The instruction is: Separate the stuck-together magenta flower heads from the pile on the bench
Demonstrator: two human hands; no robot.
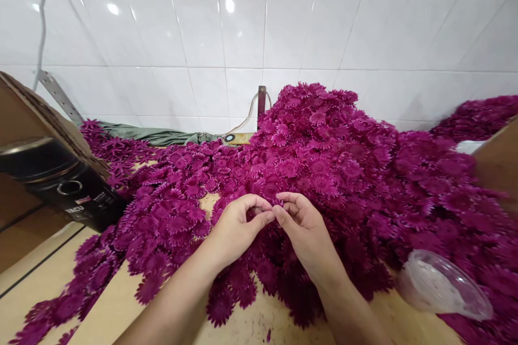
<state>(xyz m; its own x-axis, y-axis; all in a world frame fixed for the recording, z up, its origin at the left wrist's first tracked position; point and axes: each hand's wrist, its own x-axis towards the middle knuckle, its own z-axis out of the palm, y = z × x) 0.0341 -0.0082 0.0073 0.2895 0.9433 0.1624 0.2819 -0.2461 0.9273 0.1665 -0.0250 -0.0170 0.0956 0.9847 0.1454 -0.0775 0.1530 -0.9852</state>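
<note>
Before the white tiled wall (243, 27), head view: I see magenta, round, fringe-edged flower pieces (319, 164) heaped across a pale wooden surface (109, 307), beneath and around both hands.
Left hand (238, 226): thumb and forefinger drawn together; I can't tell whether they pinch a piece.
Right hand (309, 232): fingers curled, thumb tip meeting or nearly meeting the left's; any grasp is hidden from me.
Petals: I judge them light, thin and pliable, likelier to cling together than slip; the fringes could bend or tear.
Hold: I'd favour a gentle pinch at the flat centre.
Right side: clear, round plastic tub (431, 285) beside the heap.
</note>
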